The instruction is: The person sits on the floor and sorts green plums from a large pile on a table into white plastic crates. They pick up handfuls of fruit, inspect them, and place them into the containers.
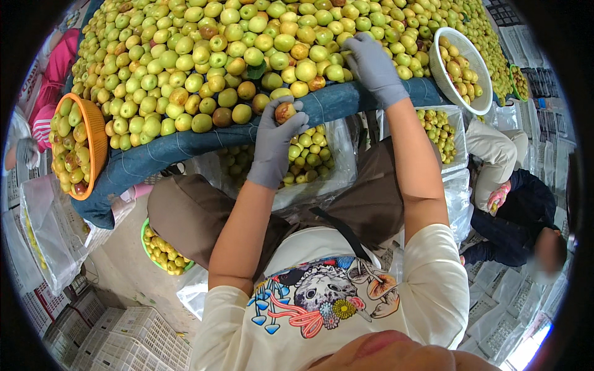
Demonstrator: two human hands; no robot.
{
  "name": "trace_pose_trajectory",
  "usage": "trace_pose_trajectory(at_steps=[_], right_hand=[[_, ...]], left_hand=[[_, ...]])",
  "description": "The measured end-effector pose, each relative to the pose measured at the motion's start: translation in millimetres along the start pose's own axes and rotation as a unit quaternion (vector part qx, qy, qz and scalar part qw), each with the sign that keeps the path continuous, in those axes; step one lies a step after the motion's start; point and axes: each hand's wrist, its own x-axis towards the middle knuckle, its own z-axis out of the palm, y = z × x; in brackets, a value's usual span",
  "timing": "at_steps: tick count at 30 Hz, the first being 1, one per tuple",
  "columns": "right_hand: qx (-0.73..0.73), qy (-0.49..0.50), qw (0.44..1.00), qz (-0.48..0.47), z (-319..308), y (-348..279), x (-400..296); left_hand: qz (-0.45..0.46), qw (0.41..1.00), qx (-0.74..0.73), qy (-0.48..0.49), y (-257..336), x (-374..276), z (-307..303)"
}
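A broad heap of green-yellow jujubes (185, 60), some with brown patches, covers the table before me. My left hand (274, 148), in a grey glove, is raised at the table's near edge. Its fingers are curled around a jujube with a reddish-brown patch (284, 112). Farther right, my right hand (375, 69), gloved alike, reaches over the padded blue fabric rim (325, 99) onto the heap. Its fingertips point down among the fruit and touch it; whether they grip one is hidden. Below the rim, a plastic-lined crate (345, 148) of jujubes stands between my knees.
An orange basket (95, 139) of darker jujubes leans at the left rim, a white basket (485, 79) at the right. A green-rimmed basket (145, 232) sits on the floor beside my leg. White crates (139, 338) are stacked lower left. Other people sit at both sides.
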Motion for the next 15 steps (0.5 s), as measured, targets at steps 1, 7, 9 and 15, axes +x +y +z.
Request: trace_pose_trajectory(at_steps=[1,7,9,15], right_hand=[[0.011,0.031,0.999,-0.009,-3.7,5.0,1.8],[0.088,-0.198,0.975,0.042,-27.4,-43.0,-20.7],[0.052,-0.181,0.981,0.036,-16.4,-43.8,-18.9],[-0.016,-0.079,0.994,0.073,-17.6,-11.5,0.9]], left_hand=[[-0.003,1.000,-0.006,0.002,-0.1,-0.8,-1.0],[0.011,0.999,0.030,0.005,-3.8,0.2,-0.5],[0.010,0.999,0.042,0.008,-1.1,-1.6,1.7],[-0.001,0.999,0.039,0.021,3.5,-6.1,3.0]])
